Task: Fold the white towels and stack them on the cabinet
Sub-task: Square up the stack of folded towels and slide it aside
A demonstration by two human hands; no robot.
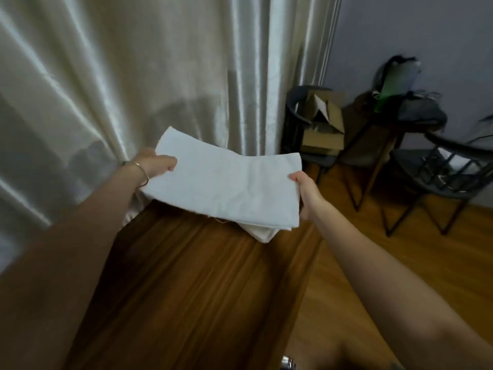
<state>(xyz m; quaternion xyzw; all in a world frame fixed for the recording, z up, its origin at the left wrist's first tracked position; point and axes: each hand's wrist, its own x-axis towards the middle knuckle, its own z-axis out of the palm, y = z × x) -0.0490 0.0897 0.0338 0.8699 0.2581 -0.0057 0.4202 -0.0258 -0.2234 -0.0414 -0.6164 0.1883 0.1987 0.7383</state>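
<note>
Evidently soft and light, the folded towel (224,182) is sagging between the left hand (157,164) and right hand (306,193), both pinching its short edges above the stack (262,231) on the cabinet (186,276).

Wooden cabinet top with one folded cloth

The dark wooden cabinet (186,276) bears a folded white towel (262,232) near its far right corner, mostly hidden; the rest of the grained top shows bare.
</note>
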